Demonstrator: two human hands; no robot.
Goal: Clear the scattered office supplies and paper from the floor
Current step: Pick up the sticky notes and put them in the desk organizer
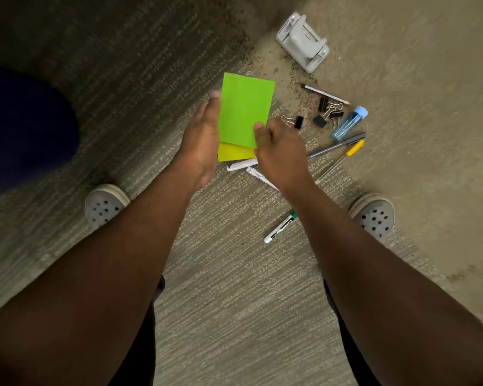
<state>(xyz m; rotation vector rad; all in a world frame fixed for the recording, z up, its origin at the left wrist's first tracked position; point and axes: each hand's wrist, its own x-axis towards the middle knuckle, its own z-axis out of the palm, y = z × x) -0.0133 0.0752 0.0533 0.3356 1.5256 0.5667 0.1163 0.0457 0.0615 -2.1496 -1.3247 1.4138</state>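
Observation:
A bright green sheet of paper [244,110] is held above the carpet, with a yellow sheet [234,153] showing under its lower edge. My right hand [276,154] pinches the green sheet's lower right corner with thumb and fingers. My left hand [202,140] lies with straight fingers along the sheets' left edge, touching them. Scattered on the floor to the right lie several black binder clips [319,118], a pencil [325,93], a blue-capped clear tube [349,122], pens [338,147], a yellow-capped pen [343,160] and a green-capped marker [280,228].
A grey hole punch [301,41] lies at the far right on the carpet. White markers [241,164] lie partly hidden beneath the papers and my right hand. My two grey perforated shoes [103,204] [372,215] stand either side. A dark blue object [25,126] sits at left.

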